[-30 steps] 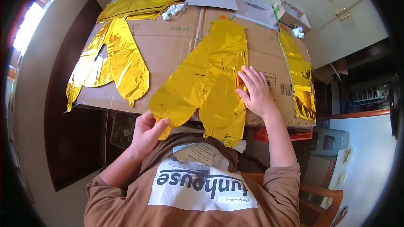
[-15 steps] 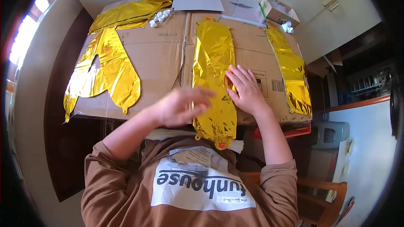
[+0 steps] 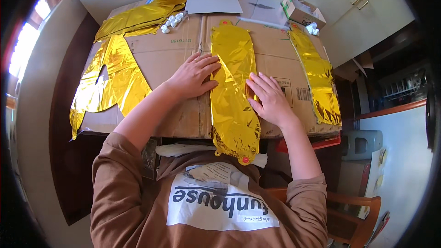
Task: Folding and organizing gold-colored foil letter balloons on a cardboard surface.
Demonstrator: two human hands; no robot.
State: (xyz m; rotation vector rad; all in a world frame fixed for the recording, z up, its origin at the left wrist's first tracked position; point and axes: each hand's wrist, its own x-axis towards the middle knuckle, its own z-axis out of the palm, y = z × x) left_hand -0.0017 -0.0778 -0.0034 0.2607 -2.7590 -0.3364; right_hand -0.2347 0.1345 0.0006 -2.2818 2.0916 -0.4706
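Folded gold foil (image 3: 234,96) lies mid-width on the cardboard (image 3: 174,55), near end past the cardboard's front edge. The person's left hand (image 3: 195,76) rests on the foil's left edge, right hand (image 3: 271,100) on its right: fingers extended, thumbs wide. Notched gold piece (image 3: 121,71) sits at the cardboard's left end.

Left window (image 3: 24,50) glares white, gold foil (image 3: 234,94) glints, black-cornered fisheye bends straight edges

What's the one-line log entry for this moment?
gold foil piece: on cardboard | left hand: at foil's left edge | right hand: at foil's right edge
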